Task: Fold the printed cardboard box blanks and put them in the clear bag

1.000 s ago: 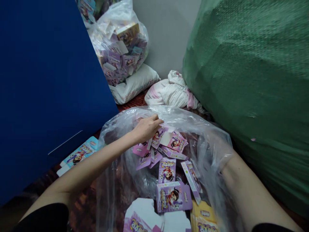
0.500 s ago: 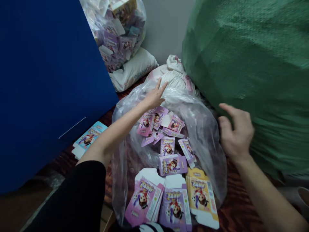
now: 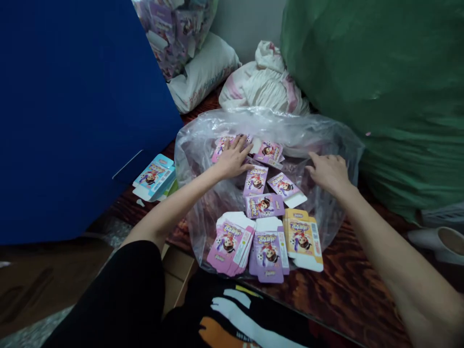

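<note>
A clear plastic bag lies spread on the dark wooden surface, with several flat printed cartons inside. My left hand rests palm down, fingers apart, on the purple cartons at the far middle of the bag. My right hand lies on the bag's right side, fingers loosely bent on the plastic, and holds nothing I can see. Nearer me lie a pink stack, a purple stack and a yellow stack.
A big blue board stands at the left, with a light-blue carton stack at its foot. A large green sack fills the right. White cloth bundles and a clear bag of cartons lie behind.
The bag has been flattened and spread open. My left hand came down from the bag's far edge onto the cartons. My right hand moved left from the green sack onto the bag.
</note>
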Demonstrator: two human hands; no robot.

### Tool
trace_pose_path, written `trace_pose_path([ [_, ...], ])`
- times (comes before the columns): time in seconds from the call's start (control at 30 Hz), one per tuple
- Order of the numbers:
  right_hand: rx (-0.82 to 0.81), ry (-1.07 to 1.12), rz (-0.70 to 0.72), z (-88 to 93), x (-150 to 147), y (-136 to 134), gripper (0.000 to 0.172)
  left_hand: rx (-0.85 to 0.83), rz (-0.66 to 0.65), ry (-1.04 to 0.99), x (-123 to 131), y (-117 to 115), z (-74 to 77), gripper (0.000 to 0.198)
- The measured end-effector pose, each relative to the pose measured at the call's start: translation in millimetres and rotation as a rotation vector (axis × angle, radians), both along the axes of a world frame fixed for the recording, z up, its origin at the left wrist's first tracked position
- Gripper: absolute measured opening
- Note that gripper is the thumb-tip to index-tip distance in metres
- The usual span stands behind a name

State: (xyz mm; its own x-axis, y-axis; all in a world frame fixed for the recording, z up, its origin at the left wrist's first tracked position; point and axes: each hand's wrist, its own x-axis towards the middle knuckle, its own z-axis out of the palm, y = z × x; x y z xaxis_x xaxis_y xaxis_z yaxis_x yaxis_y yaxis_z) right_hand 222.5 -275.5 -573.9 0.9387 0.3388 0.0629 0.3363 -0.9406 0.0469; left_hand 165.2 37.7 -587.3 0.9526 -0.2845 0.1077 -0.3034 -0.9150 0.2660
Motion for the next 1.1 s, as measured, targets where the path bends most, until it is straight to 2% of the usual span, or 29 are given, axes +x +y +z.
trace_pose_path([
  [0.1,0.198,0.011,0.134,7.1,-53,12,0.043,-0.211,0.013,-0.055,-21,8,10.7,0.067],
  [0.23,0.455,-0.043,0.397,1.2,-151,45,0.034,-0.508,0.067,-0.134,-102,20,16.5,0.048],
  [0.33,0.471,-0.028,0.467,-14.7,-219,83,0.033,-0.648,0.177,-0.139,-167,17,4.5,0.036],
  [0.43,0.377,0.025,0.415,-33.9,-258,116,0.049,-0.709,0.291,-0.099,-211,3,-18.8,0.031],
  [0.47,0.358,0.032,0.393,-39.6,-264,124,0.051,-0.712,0.312,-0.08,-220,-2,-27.0,0.03],
  [0.53,0.354,0.028,0.355,-47.8,-267,133,0.045,-0.703,0.323,-0.041,-231,-12,-39.5,0.031],
  [0.6,0.398,0.016,0.341,-49.7,-263,134,0.031,-0.693,0.312,-0.016,-237,-17,-42.2,0.032],
  [0.63,0.444,0.013,0.344,-47.4,-260,133,0.023,-0.695,0.308,-0.016,-238,-18,-39.0,0.033],
  [0.7,0.587,0.021,0.352,-35.1,-252,128,0.009,-0.731,0.302,-0.029,-239,-18,-24.6,0.035],
  [0.77,0.757,0.039,0.364,-13.3,-246,120,0.011,-0.865,0.246,0.027,-239,-15,-5.5,0.039],
  [0.8,0.825,0.046,0.382,-0.1,-243,115,0.014,-0.975,0.176,0.114,-238,-14,3.2,0.042],
  [0.87,0.904,0.052,0.443,26.5,-241,107,0.014,-1.206,-0.045,0.392,-233,-13,14.3,0.052],
  [0.93,0.92,0.079,0.493,47.4,-239,100,0.013,-1.354,-0.269,0.68,-228,-17,15.8,0.066],
  [0.97,0.928,0.112,0.5,54.2,-238,98,0.014,-1.395,-0.338,0.782,-225,-21,13.7,0.072],
  [1.03,0.966,0.225,0.491,59.9,-235,93,0.02,-1.456,-0.379,0.907,-222,-35,7.3,0.076],
  [1.1,1.037,0.371,0.48,56.8,-228,87,0.031,-1.52,-0.328,0.956,-222,-51,2.0,0.071],
])
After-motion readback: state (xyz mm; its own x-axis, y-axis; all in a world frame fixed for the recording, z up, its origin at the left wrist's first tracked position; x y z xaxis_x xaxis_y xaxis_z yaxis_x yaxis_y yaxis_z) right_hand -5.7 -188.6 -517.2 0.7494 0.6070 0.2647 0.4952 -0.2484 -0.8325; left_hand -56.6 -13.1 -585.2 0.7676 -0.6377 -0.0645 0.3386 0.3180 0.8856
